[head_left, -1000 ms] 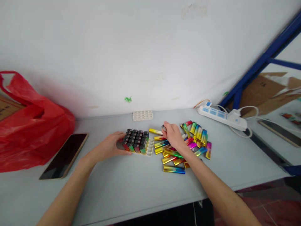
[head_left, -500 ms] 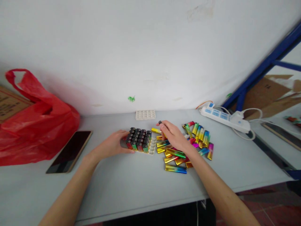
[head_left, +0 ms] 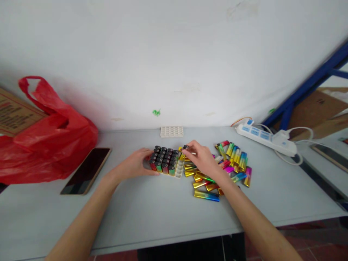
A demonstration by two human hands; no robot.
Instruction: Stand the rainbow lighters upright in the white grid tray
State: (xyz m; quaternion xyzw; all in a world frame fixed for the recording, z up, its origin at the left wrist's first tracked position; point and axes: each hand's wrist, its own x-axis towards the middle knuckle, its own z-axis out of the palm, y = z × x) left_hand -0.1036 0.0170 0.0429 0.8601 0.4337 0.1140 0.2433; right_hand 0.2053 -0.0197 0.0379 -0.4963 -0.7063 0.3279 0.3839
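Shiny lighters (head_left: 165, 159) with black tops stand upright in packed rows in a white tray (head_left: 179, 170); the tray's right-hand sockets are bare. My left hand (head_left: 138, 163) is wrapped around the left end of this block, thumb at the front. Between the thumb and fingers of my right hand (head_left: 199, 154) is one gold lighter (head_left: 182, 156), black end up, tilted over the right back part of the tray. Whether its lower end touches a socket I cannot tell. Loose lighters (head_left: 206, 195) in gold, blue, green, red and pink lie heaped under and beside my right forearm.
A second white tray (head_left: 172, 131) lies by the wall. To the left are a phone (head_left: 85, 172), a red plastic bag (head_left: 54, 145) and a cardboard box (head_left: 19, 112). A power strip (head_left: 266, 137) with cables sits at the right, near a blue metal frame (head_left: 307, 88).
My right hand has brought the lighter down and left to the tray, turning it so more of its gold body shows. My left hand stays on the block. The view has shifted slightly.
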